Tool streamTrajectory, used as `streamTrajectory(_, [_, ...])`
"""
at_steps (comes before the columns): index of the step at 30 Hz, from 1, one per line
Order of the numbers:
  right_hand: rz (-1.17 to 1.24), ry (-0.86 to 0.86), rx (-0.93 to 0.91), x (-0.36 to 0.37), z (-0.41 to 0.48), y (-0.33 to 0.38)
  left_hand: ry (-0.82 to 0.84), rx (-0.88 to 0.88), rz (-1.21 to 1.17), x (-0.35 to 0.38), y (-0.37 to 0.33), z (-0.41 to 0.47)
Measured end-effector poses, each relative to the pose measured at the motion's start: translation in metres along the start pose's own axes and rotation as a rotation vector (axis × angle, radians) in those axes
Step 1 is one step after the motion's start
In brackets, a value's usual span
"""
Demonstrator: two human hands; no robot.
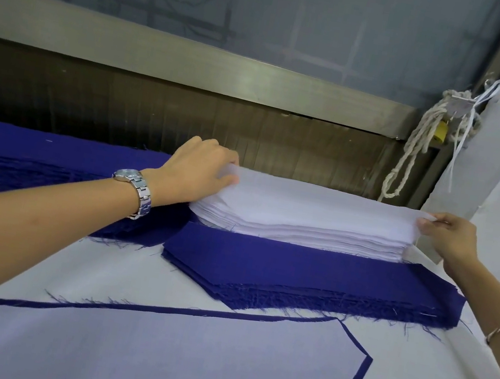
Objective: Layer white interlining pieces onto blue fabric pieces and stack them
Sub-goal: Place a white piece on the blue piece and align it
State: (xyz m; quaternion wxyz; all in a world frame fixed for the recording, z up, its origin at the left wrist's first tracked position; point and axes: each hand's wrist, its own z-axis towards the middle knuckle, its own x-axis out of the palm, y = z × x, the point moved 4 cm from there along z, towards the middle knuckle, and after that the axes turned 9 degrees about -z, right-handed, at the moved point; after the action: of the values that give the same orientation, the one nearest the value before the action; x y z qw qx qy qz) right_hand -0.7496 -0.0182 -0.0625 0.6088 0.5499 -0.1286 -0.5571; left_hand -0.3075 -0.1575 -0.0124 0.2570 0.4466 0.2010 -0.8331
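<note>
Head view: left hand [200,167] and right hand [447,236] each pinch opposite ends of top white interlining piece [323,204] on white stack [294,230]. Blue fabric stack [310,275] just in front. Layered piece [180,347] nearest camera on table [128,268].

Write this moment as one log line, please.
step: picking top white interlining piece from white stack | left hand: pinches left end | right hand: pinches right end | blue stack: nearer, untouched

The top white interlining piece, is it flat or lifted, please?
Lifted: left hand and right hand pinch the top white interlining piece above its stack.
</note>
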Motion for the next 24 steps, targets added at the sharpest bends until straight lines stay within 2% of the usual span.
streamTrajectory(5, [0.058, -0.036, -0.004, -0.011, -0.010, 0.012, -0.111, -0.135, -0.452, -0.030, 0.004, -0.017])
streamTrajectory(11, [0.096, 0.033, -0.043, -0.017, -0.036, 0.046, -0.154, -0.283, -0.748, -0.056, 0.024, -0.045])
streamTrajectory(18, [0.151, 0.315, -0.035, -0.011, -0.084, 0.086, -0.128, -0.486, -0.796, -0.088, 0.066, -0.113])
streamTrajectory(24, [-0.015, 0.626, -0.066, -0.001, -0.130, 0.101, -0.030, -0.713, -0.752, -0.107, 0.092, -0.184])
